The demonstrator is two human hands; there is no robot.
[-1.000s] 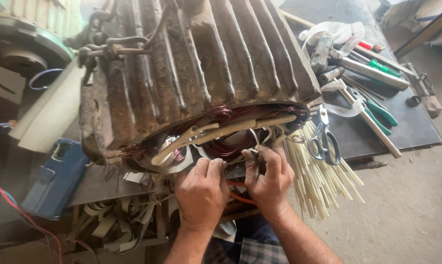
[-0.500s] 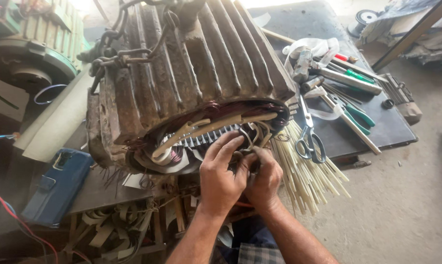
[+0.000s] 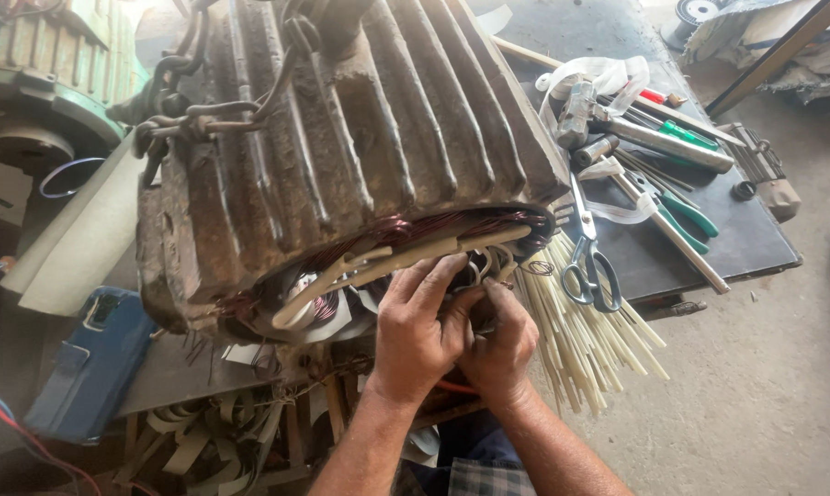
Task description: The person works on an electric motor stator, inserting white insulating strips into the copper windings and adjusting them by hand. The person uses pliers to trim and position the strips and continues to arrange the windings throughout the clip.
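At the centre of the frame, a person's left hand [image 3: 417, 329] and right hand [image 3: 499, 342] press together at the open lower end of a large ribbed motor housing [image 3: 341, 156], fingers curled on pale insulation strips [image 3: 387, 262] beside copper windings [image 3: 392, 228]. Scissors [image 3: 587, 262], pliers [image 3: 677, 209] and white sleeving sticks [image 3: 585, 340] lie on the dark tabletop [image 3: 745, 241] at right.
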